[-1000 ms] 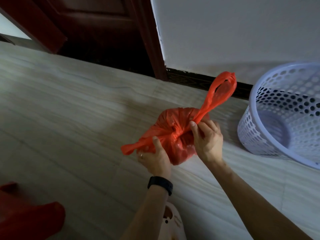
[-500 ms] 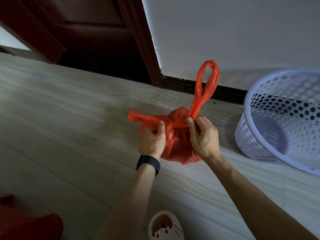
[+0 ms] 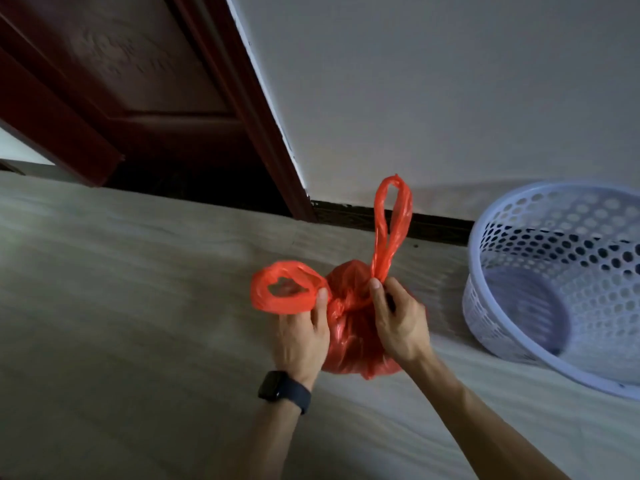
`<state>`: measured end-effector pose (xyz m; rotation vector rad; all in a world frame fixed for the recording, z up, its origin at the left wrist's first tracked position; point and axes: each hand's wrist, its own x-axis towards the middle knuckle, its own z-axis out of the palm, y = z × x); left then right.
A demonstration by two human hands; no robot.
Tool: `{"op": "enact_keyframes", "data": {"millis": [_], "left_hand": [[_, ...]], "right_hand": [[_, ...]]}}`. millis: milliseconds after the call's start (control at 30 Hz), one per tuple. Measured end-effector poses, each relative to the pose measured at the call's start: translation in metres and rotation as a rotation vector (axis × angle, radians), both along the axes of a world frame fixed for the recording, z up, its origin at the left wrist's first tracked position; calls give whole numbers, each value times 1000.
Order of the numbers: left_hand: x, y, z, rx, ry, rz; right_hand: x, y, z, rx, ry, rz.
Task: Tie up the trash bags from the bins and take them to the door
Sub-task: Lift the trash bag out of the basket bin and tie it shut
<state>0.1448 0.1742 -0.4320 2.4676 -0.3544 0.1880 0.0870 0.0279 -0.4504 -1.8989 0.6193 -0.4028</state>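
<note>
While I tie: my left hand [image 3: 301, 337] pinches the base of the left handle loop [image 3: 287, 308] of the red trash bag [image 3: 349, 341], thumb on top. My right hand [image 3: 398, 327] pinches the base of the right handle loop [image 3: 401, 220], which stands upright.
Bag: held between my hands, low over the floor [image 3: 138, 306], with its neck gathered and the handles crossed. Whether it touches the floor I cannot tell.
Bin: white perforated basket [image 3: 491, 323] on my right, tilted toward me, with no bag in it that I can see.
Door: dark wooden door [image 3: 156, 81] ahead on my left, well apart from the bag.
Doing it well: I judge the knot needs another crossing. I should hold both pinches close to the neck and pull the loops outward evenly and slowly, so the thin plastic cinches without tearing.
Risk: a loop slipping from my fingers and the knot loosening.
</note>
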Motion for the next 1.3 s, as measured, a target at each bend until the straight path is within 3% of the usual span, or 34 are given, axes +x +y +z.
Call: {"op": "enact_keyframes", "data": {"millis": [100, 200, 233, 300, 333, 367, 500, 633, 833, 933, 1033, 1133, 1200, 1300], "left_hand": [[12, -2, 5, 2, -17, -142], [13, -21, 42, -233, 196, -49], [16, -26, 53, -363, 320, 49], [27, -32, 63, -853, 644, 263], [33, -32, 65, -1098, 778, 338], [38, -32, 67, -1223, 868, 418], [54, -18, 51, -1076, 913, 634], [60, 15, 13, -907, 839, 681], [32, -6, 24, -726, 708, 248], [23, -8, 19, -638, 817, 46], [15, 0, 9, -737, 989, 52], [15, 7, 6, -386, 795, 52], [16, 9, 9, -324, 692, 13], [11, 8, 19, -311, 552, -38]], "right_hand": [[7, 0, 10, 24, 1, 54], [15, 1, 29, 236, -69, 79], [18, 0, 36, 400, -120, 70], [21, -4, 48, 747, -194, 57], [21, -5, 52, 841, -193, 70], [19, -4, 55, 855, -158, 112], [5, 1, 55, 722, 65, 369], [-9, 0, 47, 525, 150, 421], [-3, 4, 36, 464, 230, 153], [6, 1, 32, 484, 199, 43], [9, -4, 26, 557, 213, -13], [12, -2, 22, 675, 215, 50], [11, 2, 23, 713, 183, 112], [9, 7, 18, 546, 154, 124]]}}
